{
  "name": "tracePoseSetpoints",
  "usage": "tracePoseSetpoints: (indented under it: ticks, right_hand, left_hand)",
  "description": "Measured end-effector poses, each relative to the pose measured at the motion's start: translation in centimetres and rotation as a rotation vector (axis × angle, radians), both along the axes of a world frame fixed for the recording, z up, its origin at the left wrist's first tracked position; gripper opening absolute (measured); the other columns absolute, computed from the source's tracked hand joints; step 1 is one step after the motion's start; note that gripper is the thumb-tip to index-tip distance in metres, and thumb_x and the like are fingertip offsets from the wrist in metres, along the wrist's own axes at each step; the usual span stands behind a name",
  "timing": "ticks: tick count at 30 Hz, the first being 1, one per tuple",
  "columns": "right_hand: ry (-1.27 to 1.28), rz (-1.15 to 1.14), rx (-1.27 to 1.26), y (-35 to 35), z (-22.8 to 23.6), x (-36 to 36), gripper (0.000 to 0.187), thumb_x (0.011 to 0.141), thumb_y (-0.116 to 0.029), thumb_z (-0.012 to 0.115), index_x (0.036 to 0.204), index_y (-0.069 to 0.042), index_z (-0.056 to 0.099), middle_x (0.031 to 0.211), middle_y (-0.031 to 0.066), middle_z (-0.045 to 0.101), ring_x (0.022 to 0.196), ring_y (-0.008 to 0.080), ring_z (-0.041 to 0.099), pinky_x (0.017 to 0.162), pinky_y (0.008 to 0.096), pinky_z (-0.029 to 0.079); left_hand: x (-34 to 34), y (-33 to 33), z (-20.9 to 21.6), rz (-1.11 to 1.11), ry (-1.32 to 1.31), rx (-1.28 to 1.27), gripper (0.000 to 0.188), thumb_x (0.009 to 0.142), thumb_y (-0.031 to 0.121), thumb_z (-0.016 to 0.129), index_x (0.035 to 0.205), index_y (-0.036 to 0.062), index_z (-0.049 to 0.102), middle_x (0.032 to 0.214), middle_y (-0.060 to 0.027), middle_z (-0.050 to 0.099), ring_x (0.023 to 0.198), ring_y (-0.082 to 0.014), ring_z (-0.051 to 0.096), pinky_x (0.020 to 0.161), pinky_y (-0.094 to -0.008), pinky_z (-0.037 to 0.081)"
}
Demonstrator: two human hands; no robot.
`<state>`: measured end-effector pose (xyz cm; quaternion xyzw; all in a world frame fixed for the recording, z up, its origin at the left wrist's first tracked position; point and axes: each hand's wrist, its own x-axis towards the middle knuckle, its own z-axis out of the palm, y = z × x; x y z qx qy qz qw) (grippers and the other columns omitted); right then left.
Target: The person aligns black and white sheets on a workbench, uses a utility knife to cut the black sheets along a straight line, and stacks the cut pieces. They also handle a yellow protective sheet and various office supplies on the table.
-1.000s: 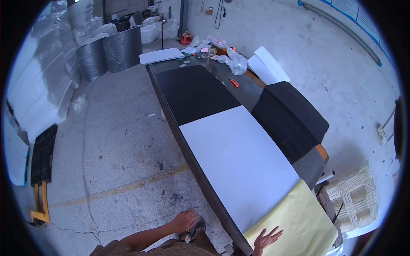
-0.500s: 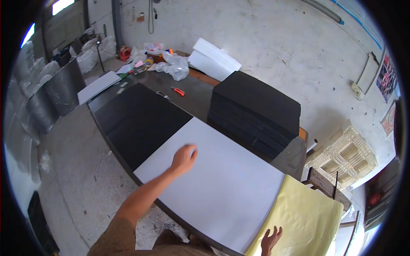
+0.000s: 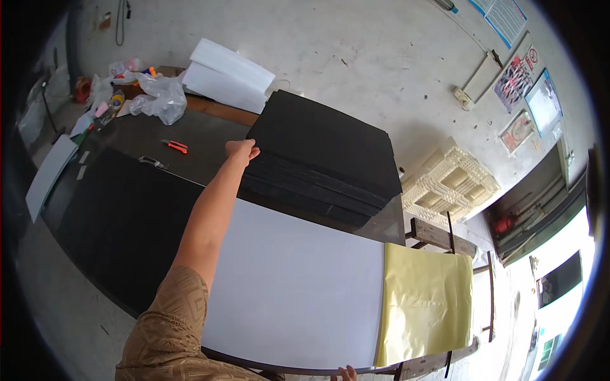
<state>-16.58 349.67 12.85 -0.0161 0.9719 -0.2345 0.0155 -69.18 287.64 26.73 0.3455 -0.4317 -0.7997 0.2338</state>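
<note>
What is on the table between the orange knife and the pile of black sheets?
In the head view, only bare dark tabletop lies between the orange knife and the pile of black sheets; the left hand grips the pile's near corner.

Right hand (image 3: 346,374) mostly cut off by bottom edge, only fingertips visible; open or closed not clear. Left hand (image 3: 242,150) at corner of black stack (image 3: 324,159), fingertips hidden behind knuckles, grip unclear. Clutter (image 3: 121,89) at far table end too small to identify. Left shoulder cropped at bottom.
</note>
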Motion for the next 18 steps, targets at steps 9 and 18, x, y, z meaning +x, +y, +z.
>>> tracePoseSetpoints:
  ticks: [9, 18]
  right_hand:
    - [-0.256, -0.007, -1.073, -18.8, 8.4, -14.2, 0.065, 0.092, -0.011, 0.062, 0.145, -0.001, 0.027, 0.131, 0.0246, 0.05, 0.118, 0.0334, 0.054, 0.092, 0.0433, 0.052]
    - [-0.373, 0.002, -1.522, -24.1, 8.8, -16.2, 0.046, 0.085, 0.009, 0.059, 0.128, -0.005, 0.048, 0.118, 0.0108, 0.06, 0.106, 0.0202, 0.06, 0.092, 0.0334, 0.05]
  left_hand:
    - [19.1, 12.5, -3.7, -0.788, 0.32, 0.143, 0.038, 0.076, -0.001, 0.068, 0.111, 0.003, 0.054, 0.083, -0.0086, 0.063, 0.073, -0.0187, 0.063, 0.071, -0.0337, 0.054]
    - [42.3, 21.5, -10.3, -0.803, 0.216, 0.347, 0.024, 0.088, 0.007, 0.063, 0.112, 0.0072, 0.059, 0.101, -0.0033, 0.063, 0.095, -0.0172, 0.062, 0.091, -0.0363, 0.051]
